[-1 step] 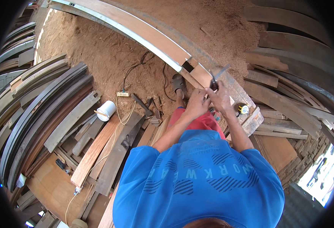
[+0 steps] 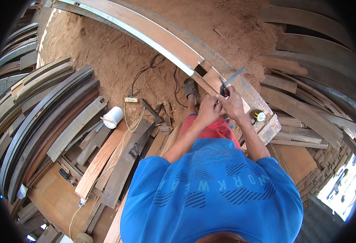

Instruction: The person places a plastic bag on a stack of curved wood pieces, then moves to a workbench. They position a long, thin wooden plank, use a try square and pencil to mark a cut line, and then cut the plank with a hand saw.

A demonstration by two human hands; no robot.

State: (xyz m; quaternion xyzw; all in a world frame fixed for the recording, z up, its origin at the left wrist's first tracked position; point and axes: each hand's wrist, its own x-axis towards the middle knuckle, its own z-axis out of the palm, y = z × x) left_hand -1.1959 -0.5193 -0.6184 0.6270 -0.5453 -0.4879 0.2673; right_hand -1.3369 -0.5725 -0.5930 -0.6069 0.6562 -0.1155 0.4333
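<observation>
Tool (image 2: 235, 75) looks light and stiff, best gripped by its dark near end; the right hand (image 2: 232, 104) closes round it, the left hand (image 2: 209, 110) curls beside, contents unclear.

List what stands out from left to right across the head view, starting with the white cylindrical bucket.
White cylindrical bucket, pale rectangular power strip, dark long-handled tool, dark rounded sandal, bare left hand, bare right hand holding a grey-bladed tool, yellow-and-black tape measure.
</observation>
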